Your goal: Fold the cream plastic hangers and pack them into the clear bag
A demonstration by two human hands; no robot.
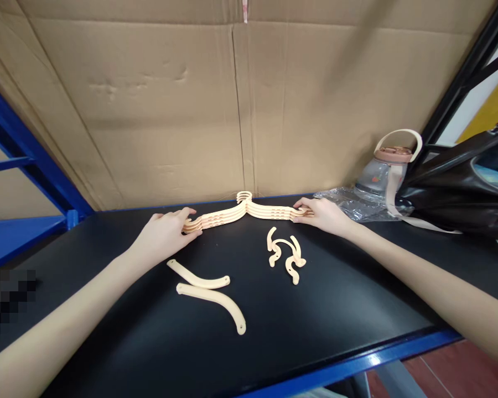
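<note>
A stack of cream clothes hangers (pixel 226 217) lies along the back of the black tabletop, hooks toward the cardboard. My left hand (pixel 169 231) grips the stack's left end between thumb and fingers. At the opposite end, my right hand (pixel 320 214) has its fingers closed on the same stack. Nearer me lie two loose curved hanger arms, one (pixel 199 280) just behind the other (pixel 216 299). Several small curved pieces (pixel 292 268), hook-shaped in part, lie in a cluster right of the middle, apart from both hands.
Behind the table (pixel 315 326) stands a cardboard wall (pixel 170 99). At the right are a clear bottle (pixel 375 176) with a handle and strap, crumpled plastic film (pixel 344 202) and a black bag (pixel 448 182). A blue metal frame (pixel 29 149) rises on the left.
</note>
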